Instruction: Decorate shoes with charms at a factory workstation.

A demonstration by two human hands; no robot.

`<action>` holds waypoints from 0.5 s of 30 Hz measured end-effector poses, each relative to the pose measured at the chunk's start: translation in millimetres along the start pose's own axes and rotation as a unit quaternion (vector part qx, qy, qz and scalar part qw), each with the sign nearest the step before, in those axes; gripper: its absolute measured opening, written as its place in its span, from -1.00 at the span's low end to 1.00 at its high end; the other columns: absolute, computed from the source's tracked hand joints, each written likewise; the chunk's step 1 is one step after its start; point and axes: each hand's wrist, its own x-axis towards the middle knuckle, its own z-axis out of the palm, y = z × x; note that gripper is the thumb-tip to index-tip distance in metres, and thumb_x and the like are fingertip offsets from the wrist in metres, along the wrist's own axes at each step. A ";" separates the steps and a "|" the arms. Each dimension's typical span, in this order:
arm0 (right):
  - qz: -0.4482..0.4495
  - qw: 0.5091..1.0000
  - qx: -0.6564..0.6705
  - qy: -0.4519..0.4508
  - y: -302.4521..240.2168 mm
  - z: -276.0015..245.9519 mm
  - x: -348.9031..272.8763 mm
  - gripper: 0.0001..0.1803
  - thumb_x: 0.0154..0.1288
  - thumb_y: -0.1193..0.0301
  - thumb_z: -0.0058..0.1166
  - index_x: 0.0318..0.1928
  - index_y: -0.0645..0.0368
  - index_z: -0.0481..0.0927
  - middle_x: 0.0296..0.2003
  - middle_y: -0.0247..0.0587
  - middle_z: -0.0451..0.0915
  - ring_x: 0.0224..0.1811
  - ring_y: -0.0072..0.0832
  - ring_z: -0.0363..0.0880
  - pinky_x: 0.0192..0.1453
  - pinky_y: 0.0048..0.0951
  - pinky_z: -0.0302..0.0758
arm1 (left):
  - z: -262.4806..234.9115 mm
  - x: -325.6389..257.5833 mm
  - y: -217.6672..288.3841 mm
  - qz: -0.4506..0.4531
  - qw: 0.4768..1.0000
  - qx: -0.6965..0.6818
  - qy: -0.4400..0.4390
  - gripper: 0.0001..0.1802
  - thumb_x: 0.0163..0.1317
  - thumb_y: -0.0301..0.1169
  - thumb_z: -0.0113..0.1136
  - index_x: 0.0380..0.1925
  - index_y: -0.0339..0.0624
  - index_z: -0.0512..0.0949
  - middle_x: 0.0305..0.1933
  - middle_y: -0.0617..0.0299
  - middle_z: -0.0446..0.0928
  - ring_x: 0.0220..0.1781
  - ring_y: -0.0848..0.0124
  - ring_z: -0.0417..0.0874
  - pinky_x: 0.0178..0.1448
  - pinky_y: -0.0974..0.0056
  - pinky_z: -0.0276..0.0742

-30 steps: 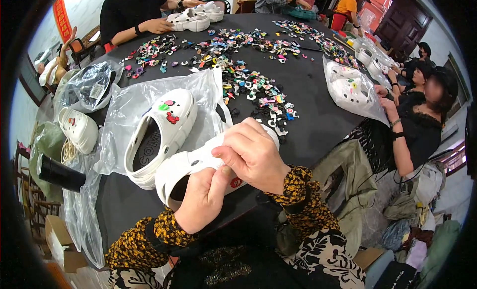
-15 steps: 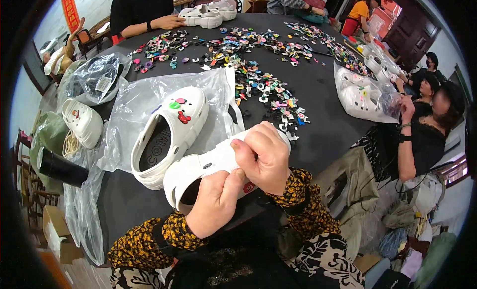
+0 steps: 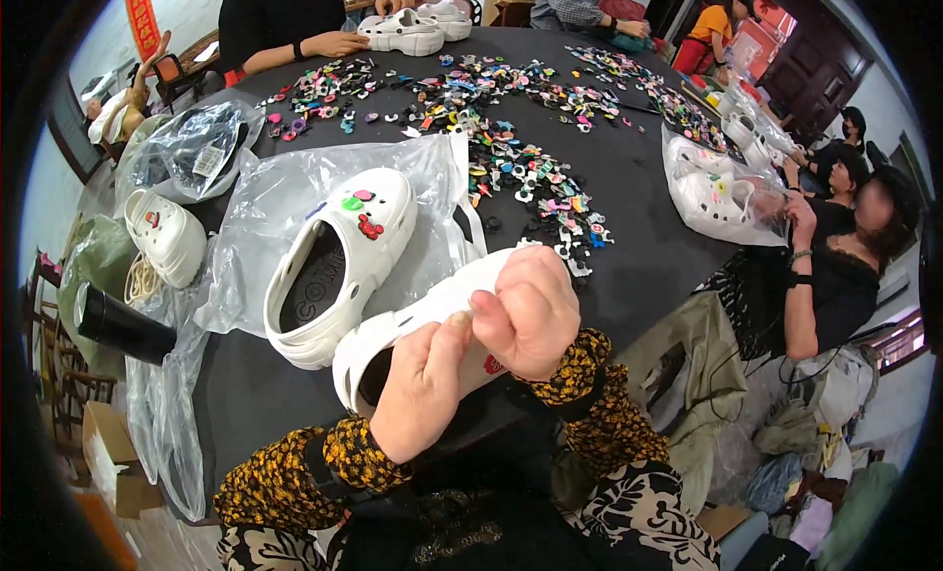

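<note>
A white clog (image 3: 398, 327) lies tilted near the front table edge, under my hands. My left hand (image 3: 424, 382) is closed on its near side, thumb pressed to the curled fingers. Over the upper part, by the toe, my right hand (image 3: 530, 316) is curled into a fist, its thumb close to the left thumb; what its fingers hold is hidden. A red charm (image 3: 494, 363) shows on the clog's side below that hand. Just left, another white clog (image 3: 334, 267), with a red charm and a green charm on its toe, rests partly on a clear plastic bag (image 3: 275, 203).
Loose colourful charms (image 3: 521, 168) spread over the dark table (image 3: 638, 193). At left are a black cylinder (image 3: 126, 324), a single white clog (image 3: 167, 239) and a plastic bag (image 3: 187, 144). Bagged white clogs (image 3: 722, 193) lie at right near a seated person. A person across has more clogs (image 3: 403, 31).
My hands have shifted slightly to the right with the clog beneath them, still closed. Across the table, a person's hand has moved nearer the clogs there.
</note>
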 end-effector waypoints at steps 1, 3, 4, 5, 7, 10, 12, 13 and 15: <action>0.034 0.999 0.002 0.002 -0.5 -2.0 1.5 -0.71 0.07 0.55 0.24 -0.58 0.20 0.34 -0.59 -0.17 0.29 -0.57 -0.20 0.28 -0.51 -0.26 0.23 | -1.2 -0.8 -1.2 0.000 1.000 0.001 0.000 -0.64 0.42 -0.32 -0.09 -0.45 -0.42 0.43 -0.59 0.09 0.36 -0.52 0.39 0.32 -0.34 0.25 0.32; 0.111 0.993 -0.028 -0.017 0.9 -9.0 9.3 -0.69 0.16 0.52 0.19 -0.59 0.21 0.31 -0.60 -0.16 0.28 -0.57 -0.21 0.26 -0.49 -0.23 0.21 | -4.2 -1.4 -6.1 -0.035 0.997 -0.061 -0.011 -0.62 0.45 -0.28 -0.12 -0.45 -0.39 0.41 -0.54 0.25 0.34 -0.43 0.51 0.30 -0.29 0.32 0.30; 0.203 0.979 -0.021 0.004 3.9 -11.1 8.0 -0.67 0.23 0.50 0.15 -0.59 0.21 0.28 -0.60 -0.15 0.27 -0.57 -0.20 0.25 -0.47 -0.23 0.20 | -2.6 -0.7 -7.4 -0.036 0.997 -0.063 -0.017 -0.62 0.45 -0.28 -0.12 -0.45 -0.39 0.41 -0.54 0.25 0.34 -0.43 0.51 0.30 -0.29 0.32 0.30; 0.232 0.972 -0.039 0.005 11.9 -14.7 6.6 -0.66 0.25 0.48 0.14 -0.59 0.22 0.28 -0.61 -0.15 0.27 -0.57 -0.20 0.25 -0.47 -0.23 0.21 | -1.1 0.1 -8.4 -0.040 0.996 -0.081 -0.012 -0.61 0.46 -0.26 -0.13 -0.44 -0.37 0.41 -0.51 0.30 0.33 -0.40 0.53 0.29 -0.28 0.35 0.29; 0.290 0.954 -0.073 0.011 33.3 -22.0 -0.6 -0.64 0.28 0.44 0.14 -0.59 0.24 0.30 -0.63 -0.14 0.27 -0.57 -0.20 0.27 -0.46 -0.23 0.23 | -0.5 4.4 -18.9 -0.070 0.987 -0.142 -0.024 -0.62 0.47 -0.24 -0.14 -0.37 -0.36 0.45 -0.44 0.39 0.36 -0.36 0.59 0.28 -0.26 0.41 0.26; 0.344 0.932 -0.118 0.000 55.1 -39.1 -9.0 -0.62 0.31 0.34 0.13 -0.57 0.27 0.36 -0.63 -0.10 0.32 -0.55 -0.16 0.35 -0.42 -0.20 0.30 | 3.0 4.7 1.3 -0.126 0.971 -0.203 -0.034 -0.61 0.48 -0.23 -0.12 -0.36 -0.35 0.48 -0.43 0.40 0.37 -0.35 0.62 0.28 -0.26 0.44 0.25; 0.360 0.917 -0.170 -0.038 71.4 -44.2 -20.2 -0.60 0.35 0.26 0.08 -0.55 0.27 0.40 -0.60 -0.06 0.38 -0.52 -0.10 0.41 -0.40 -0.16 0.34 | 3.8 5.1 -4.1 -0.110 0.971 -0.211 -0.028 -0.60 0.47 -0.21 -0.10 -0.33 -0.36 0.51 -0.40 0.38 0.41 -0.34 0.62 0.30 -0.26 0.45 0.26; 0.368 0.912 -0.175 -0.052 77.3 -47.2 -24.6 -0.59 0.37 0.22 0.04 -0.52 0.28 0.42 -0.54 -0.02 0.44 -0.47 -0.05 0.45 -0.38 -0.15 0.37 | 3.6 5.2 -3.8 -0.116 0.974 -0.190 -0.031 -0.60 0.47 -0.21 -0.09 -0.32 -0.37 0.51 -0.39 0.37 0.41 -0.33 0.62 0.30 -0.25 0.45 0.26; 0.361 0.912 -0.181 -0.071 86.1 -51.6 -31.3 -0.59 0.37 0.22 0.04 -0.51 0.29 0.42 -0.51 -0.01 0.46 -0.46 -0.05 0.45 -0.37 -0.16 0.37 | 3.7 4.7 -2.8 -0.121 0.977 -0.170 -0.038 -0.60 0.47 -0.20 -0.07 -0.30 -0.37 0.51 -0.39 0.36 0.41 -0.32 0.61 0.31 -0.24 0.45 0.27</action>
